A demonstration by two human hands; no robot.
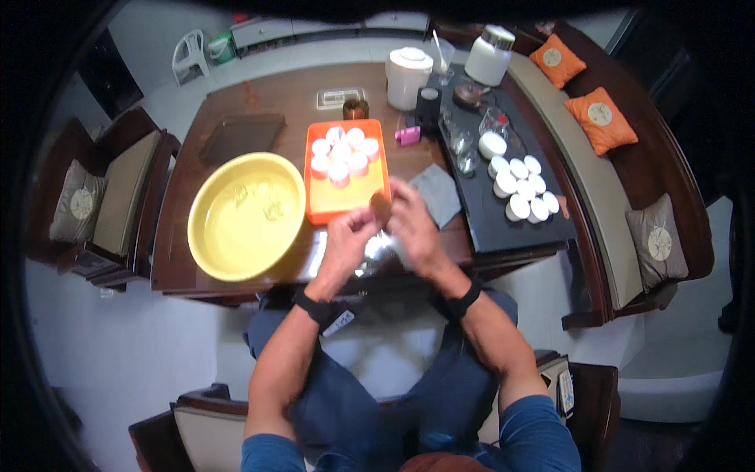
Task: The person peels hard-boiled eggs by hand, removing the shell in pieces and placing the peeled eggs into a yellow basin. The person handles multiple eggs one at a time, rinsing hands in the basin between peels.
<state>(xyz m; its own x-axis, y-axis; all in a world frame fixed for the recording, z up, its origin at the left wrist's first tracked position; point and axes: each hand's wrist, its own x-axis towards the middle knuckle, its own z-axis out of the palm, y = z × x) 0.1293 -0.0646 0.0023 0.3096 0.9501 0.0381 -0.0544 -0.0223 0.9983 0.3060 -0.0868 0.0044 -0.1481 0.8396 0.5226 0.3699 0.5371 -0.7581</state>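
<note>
A small brown round object (380, 207), perhaps a cup or lid, is between my two hands over the near right corner of an orange tray (330, 197). The thumb and fingers of my left hand (347, 239) hold its left side. My right hand (416, 230) has its fingers curled at its right edge; they are slightly blurred. Several white cups (340, 152) stand close together in the far part of the tray. Left of the tray is a large yellow basin (206, 259) of water, with a few clear glass-like pieces (274, 207) in it.
A grey cloth (436, 192) lies right of my hands, beside a black tea tray (489, 233) with several white cups (525, 186), glassware (468, 159) and a brown teapot (468, 94). Beyond stand a white canister (408, 79), a pink item (407, 135) and an amber glass (355, 108).
</note>
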